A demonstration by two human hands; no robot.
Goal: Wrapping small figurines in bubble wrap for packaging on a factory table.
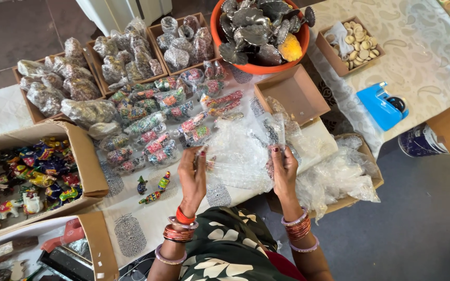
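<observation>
We see the left hand (192, 174) and right hand (283, 167) held apart above the worktop (131, 208), each pinching an edge of a clear, crinkled plastic wrap sheet (238, 153) stretched between them. Three small painted animal figurines (153, 188) lie just left of the left hand, near rows of plastic-wrapped figurines (157, 122).

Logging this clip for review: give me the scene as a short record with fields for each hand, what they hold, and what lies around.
left hand: raised, pinching one edge of a clear plastic bag
right hand: gripping the other edge of that bag
near left hand: three small painted figurines on the table
ahead: rows of bagged figurines
left side: cardboard box of painted animals
top: orange bowl of dark metal pieces
right: blue tape dispenser
</observation>
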